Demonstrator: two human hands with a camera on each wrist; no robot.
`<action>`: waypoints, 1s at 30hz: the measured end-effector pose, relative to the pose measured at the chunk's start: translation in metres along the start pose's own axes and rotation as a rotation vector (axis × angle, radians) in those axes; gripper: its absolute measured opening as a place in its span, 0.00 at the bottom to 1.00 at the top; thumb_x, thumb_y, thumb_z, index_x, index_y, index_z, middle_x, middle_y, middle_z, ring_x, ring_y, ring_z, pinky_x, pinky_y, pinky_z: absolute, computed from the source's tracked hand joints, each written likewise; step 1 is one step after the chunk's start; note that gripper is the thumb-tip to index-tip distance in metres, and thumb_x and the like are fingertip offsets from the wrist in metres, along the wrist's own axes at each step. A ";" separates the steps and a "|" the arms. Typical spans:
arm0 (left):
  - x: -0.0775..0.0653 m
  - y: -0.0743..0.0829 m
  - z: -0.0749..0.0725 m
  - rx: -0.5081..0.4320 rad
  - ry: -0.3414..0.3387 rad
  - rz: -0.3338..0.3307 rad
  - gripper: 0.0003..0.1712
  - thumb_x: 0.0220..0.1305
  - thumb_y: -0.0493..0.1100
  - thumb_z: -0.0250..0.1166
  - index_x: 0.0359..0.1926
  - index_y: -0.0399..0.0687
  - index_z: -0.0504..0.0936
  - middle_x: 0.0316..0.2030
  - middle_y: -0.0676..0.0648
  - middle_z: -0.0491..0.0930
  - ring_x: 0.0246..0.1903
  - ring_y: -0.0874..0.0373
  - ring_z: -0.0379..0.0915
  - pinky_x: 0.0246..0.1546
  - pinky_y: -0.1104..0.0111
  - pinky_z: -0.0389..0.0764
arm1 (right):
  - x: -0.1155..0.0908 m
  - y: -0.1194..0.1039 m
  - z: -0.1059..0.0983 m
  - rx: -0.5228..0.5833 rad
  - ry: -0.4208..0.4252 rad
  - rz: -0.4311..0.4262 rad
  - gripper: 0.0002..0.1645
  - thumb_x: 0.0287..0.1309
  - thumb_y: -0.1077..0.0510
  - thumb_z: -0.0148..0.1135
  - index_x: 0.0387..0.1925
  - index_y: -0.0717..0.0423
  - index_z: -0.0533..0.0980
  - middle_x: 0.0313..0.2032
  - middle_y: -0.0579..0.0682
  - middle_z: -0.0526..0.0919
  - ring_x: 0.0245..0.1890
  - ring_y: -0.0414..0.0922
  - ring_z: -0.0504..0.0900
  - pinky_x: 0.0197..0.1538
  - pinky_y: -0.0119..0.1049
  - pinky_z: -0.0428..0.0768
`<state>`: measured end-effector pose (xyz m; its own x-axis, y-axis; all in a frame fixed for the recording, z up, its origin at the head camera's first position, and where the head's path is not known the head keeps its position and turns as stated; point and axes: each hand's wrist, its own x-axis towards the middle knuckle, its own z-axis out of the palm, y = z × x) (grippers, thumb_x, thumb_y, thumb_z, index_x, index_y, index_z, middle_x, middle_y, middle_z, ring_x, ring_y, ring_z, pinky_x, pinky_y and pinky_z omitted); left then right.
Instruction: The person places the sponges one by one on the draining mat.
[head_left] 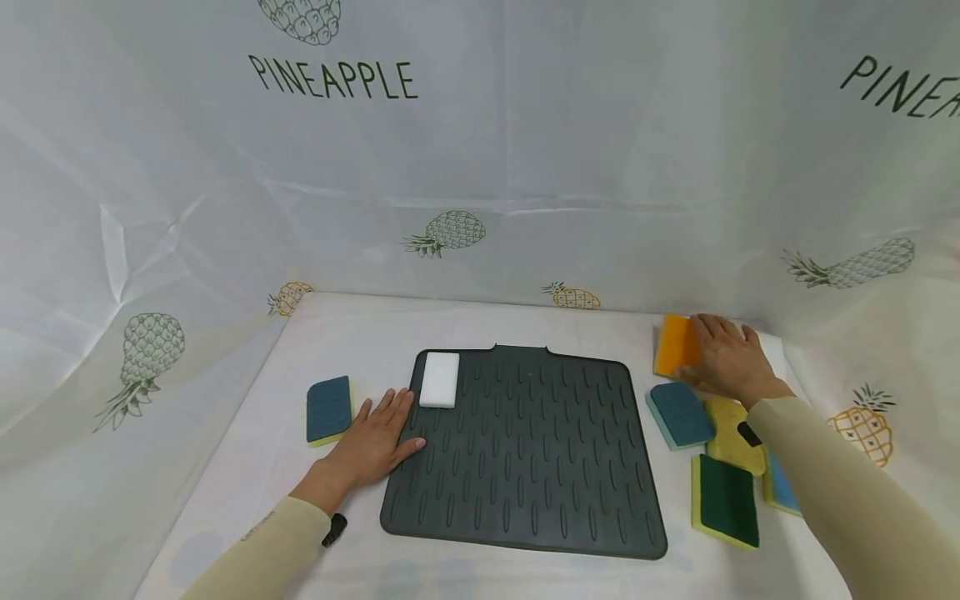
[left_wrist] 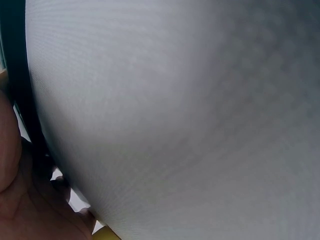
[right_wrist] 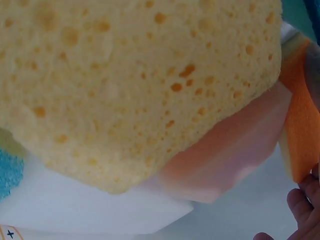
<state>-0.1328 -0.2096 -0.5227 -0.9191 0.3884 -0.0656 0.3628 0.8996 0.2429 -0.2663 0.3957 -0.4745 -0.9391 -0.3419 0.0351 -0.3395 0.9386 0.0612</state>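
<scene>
My left hand (head_left: 372,439) lies flat with straight fingers on the left edge of a dark ribbed mat (head_left: 525,458). A white sponge block (head_left: 439,380) sits at the mat's upper left corner, just beyond the fingertips. Over at the far right, my right hand (head_left: 727,358) holds an orange sponge (head_left: 672,346) between thumb and fingers; the hand covers its right side. The right wrist view shows fingertips against the lower end of this orange sponge (right_wrist: 299,120). The left wrist view is mostly filled by a blurred pale surface, with part of the left hand (left_wrist: 35,205) at the lower left.
Right of the mat lie a blue-topped sponge (head_left: 681,414), a yellow sponge (head_left: 731,433), a green-topped sponge (head_left: 726,500) and a partly hidden blue sponge (head_left: 782,487). Another blue-topped sponge (head_left: 328,410) is left of the mat. A pink piece (right_wrist: 230,150) shows behind the yellow sponge.
</scene>
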 end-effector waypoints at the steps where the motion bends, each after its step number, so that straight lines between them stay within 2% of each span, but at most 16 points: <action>1: 0.000 0.000 0.000 0.005 -0.001 -0.001 0.48 0.78 0.63 0.58 0.81 0.33 0.57 0.80 0.34 0.59 0.80 0.34 0.53 0.77 0.34 0.55 | -0.001 0.000 0.000 -0.002 0.005 -0.003 0.63 0.57 0.38 0.78 0.74 0.72 0.56 0.70 0.73 0.64 0.68 0.73 0.64 0.69 0.80 0.59; 4: 0.001 0.000 0.001 0.004 -0.009 -0.003 0.48 0.78 0.63 0.58 0.81 0.33 0.57 0.80 0.34 0.59 0.80 0.34 0.52 0.77 0.34 0.55 | -0.003 0.000 0.001 0.003 0.011 0.002 0.62 0.54 0.40 0.81 0.73 0.72 0.58 0.69 0.73 0.66 0.66 0.73 0.65 0.68 0.80 0.60; 8: 0.001 0.000 0.001 0.017 -0.038 -0.016 0.49 0.79 0.63 0.57 0.83 0.35 0.54 0.81 0.35 0.56 0.82 0.36 0.49 0.78 0.35 0.53 | -0.003 0.002 0.003 0.012 -0.014 0.023 0.65 0.50 0.42 0.82 0.74 0.72 0.55 0.70 0.73 0.63 0.67 0.73 0.63 0.69 0.80 0.59; 13: 0.001 0.000 0.002 0.012 -0.044 -0.017 0.49 0.79 0.63 0.57 0.83 0.35 0.53 0.82 0.36 0.55 0.82 0.37 0.47 0.79 0.36 0.52 | -0.004 0.003 0.002 0.014 -0.045 0.027 0.69 0.48 0.40 0.82 0.74 0.74 0.53 0.71 0.75 0.61 0.67 0.74 0.62 0.69 0.80 0.59; 21: 0.001 0.000 0.003 0.008 -0.043 -0.018 0.49 0.79 0.64 0.57 0.83 0.35 0.53 0.82 0.36 0.55 0.82 0.37 0.47 0.79 0.35 0.51 | -0.001 -0.007 -0.016 -0.036 0.083 -0.039 0.68 0.47 0.37 0.82 0.70 0.75 0.57 0.66 0.75 0.65 0.62 0.74 0.66 0.64 0.74 0.69; 30: 0.000 0.000 0.000 0.011 -0.048 -0.026 0.49 0.79 0.64 0.55 0.83 0.35 0.53 0.82 0.36 0.55 0.82 0.36 0.48 0.79 0.36 0.51 | 0.008 -0.042 -0.029 -0.079 0.191 -0.124 0.62 0.47 0.35 0.79 0.65 0.74 0.60 0.60 0.73 0.68 0.56 0.71 0.69 0.59 0.69 0.75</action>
<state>-0.1333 -0.2099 -0.5227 -0.9198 0.3742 -0.1181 0.3412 0.9114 0.2302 -0.2582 0.3522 -0.4483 -0.8606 -0.4640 0.2100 -0.4394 0.8849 0.1545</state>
